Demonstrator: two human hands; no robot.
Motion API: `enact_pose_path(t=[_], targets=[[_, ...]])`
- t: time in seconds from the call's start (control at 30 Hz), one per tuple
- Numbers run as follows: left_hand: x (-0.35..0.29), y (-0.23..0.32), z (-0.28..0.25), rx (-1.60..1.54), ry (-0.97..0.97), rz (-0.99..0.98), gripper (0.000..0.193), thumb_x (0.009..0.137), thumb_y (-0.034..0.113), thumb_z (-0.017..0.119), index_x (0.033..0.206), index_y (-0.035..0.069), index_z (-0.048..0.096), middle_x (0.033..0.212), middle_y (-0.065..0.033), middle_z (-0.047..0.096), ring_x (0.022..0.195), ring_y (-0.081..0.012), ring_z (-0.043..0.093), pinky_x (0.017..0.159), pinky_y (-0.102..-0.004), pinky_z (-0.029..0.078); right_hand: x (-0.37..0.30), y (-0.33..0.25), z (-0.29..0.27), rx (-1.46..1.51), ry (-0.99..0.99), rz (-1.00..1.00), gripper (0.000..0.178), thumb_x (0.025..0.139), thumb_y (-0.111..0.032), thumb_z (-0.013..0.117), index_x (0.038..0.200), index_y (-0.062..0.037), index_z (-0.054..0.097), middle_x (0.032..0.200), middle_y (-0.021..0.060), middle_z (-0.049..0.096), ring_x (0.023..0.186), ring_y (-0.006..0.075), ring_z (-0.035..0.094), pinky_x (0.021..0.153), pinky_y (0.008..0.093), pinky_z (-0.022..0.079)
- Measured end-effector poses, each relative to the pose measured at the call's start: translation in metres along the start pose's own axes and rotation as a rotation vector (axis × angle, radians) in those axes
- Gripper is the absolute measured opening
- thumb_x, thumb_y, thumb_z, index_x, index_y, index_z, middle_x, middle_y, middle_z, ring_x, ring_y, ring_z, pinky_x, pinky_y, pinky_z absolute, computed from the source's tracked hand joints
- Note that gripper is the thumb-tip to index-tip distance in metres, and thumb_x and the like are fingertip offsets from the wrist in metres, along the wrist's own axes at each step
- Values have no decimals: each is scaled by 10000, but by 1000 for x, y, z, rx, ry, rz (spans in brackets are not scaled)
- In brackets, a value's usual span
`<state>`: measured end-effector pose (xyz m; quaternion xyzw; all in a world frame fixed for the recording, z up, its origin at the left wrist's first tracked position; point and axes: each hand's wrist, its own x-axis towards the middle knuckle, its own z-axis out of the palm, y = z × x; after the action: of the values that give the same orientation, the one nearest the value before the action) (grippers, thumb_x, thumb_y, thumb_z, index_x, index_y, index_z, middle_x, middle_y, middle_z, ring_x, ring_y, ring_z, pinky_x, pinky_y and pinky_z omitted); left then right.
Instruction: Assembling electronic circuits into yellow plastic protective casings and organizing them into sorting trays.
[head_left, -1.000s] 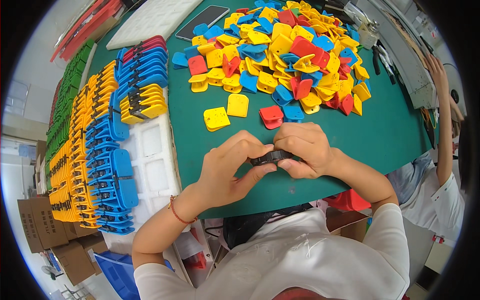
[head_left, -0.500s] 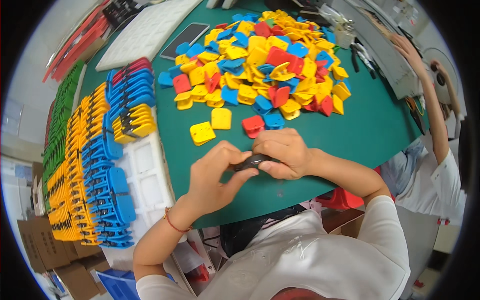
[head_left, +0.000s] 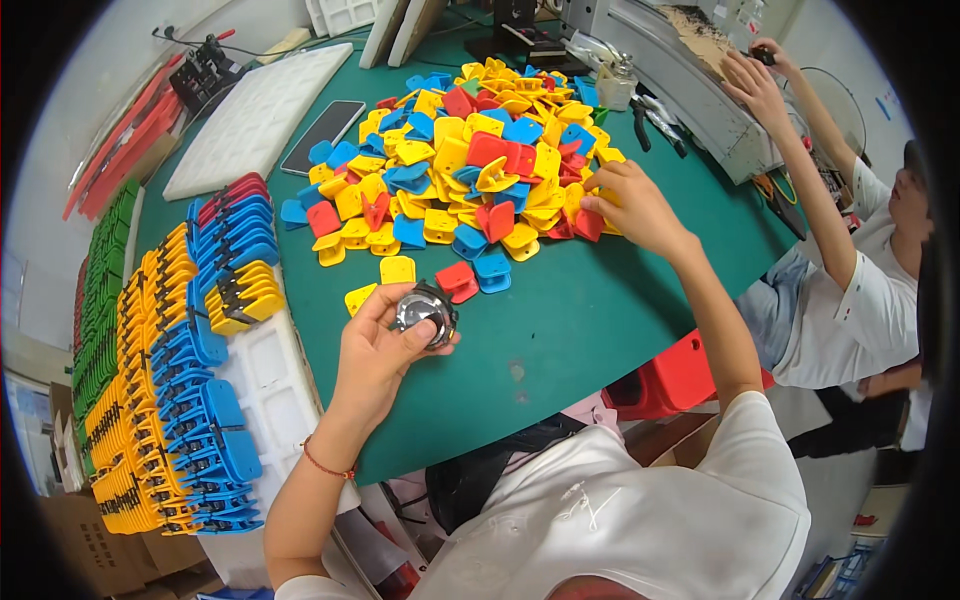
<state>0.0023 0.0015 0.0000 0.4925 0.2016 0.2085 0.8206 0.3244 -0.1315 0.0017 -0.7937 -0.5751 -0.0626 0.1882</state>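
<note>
A green-topped bench (head_left: pixel 600 330) carries a broad heap of plastic clips (head_left: pixel 480 160) in yellow, blue and red, spread across its far half toward the back edge. Along the bench's left edge, rows of assembled clips (head_left: pixel 170 350) stand packed upright in white trays (head_left: pixel 265 375), sorted in bands of yellow, blue, green and red. A white foam board (head_left: pixel 255 115) and a dark phone (head_left: pixel 322 135) lie near the far left corner. At the right edge, a co-worker in a white shirt (head_left: pixel 850 310) reaches up to a grey machine (head_left: pixel 690 85).

The person's right hand (head_left: pixel 635 205) rests on the near right rim of the heap, fingers closed narrowly on a yellow piece. The left hand (head_left: pixel 380 345) hovers over the bench's near left part, just in front of the heap, holding a small round device (head_left: pixel 425 308) with a shiny metal face and dark rim, pinched between thumb and fingertips at its edge. It looks rigid and compact, probably heavier than the clips, with a face that may be slippery; the dark rim seems the surest place to grip.
</note>
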Motion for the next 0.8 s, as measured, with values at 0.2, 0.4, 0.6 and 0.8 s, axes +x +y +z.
enact_pose_path(t=[0.2,0.4,0.6,0.8], targets=[[-1,-2,-9,21,8,34,301,827,19,663,1083,19,505,1018,-80,611,948,-156,610,817,-276,493,6,-16,-6,113,-88,62,245,811,-200,675,910,-20,540,901,126,572,879,273,544,764,386,450],[-1,-3,-5,-15,7,20,259,836,-7,634,1047,40,490,1037,-86,593,977,-171,604,864,-329,504,5,-38,-13,247,4,97,293,745,-74,693,962,-13,506,901,138,582,795,293,599,681,370,494],[1,-6,-5,-13,-21,57,248,835,-33,613,1030,36,475,1077,-82,527,1021,-183,579,926,-407,513,-9,-74,-6,831,184,-223,280,698,3,703,913,-4,523,916,54,570,857,142,594,725,273,484],[0,-9,-7,130,-45,224,284,809,-59,637,1039,25,494,1068,-74,522,1006,-158,554,922,-353,493,-22,-117,-6,1001,125,-490,307,632,84,773,673,-44,497,724,55,558,727,183,595,725,316,548]])
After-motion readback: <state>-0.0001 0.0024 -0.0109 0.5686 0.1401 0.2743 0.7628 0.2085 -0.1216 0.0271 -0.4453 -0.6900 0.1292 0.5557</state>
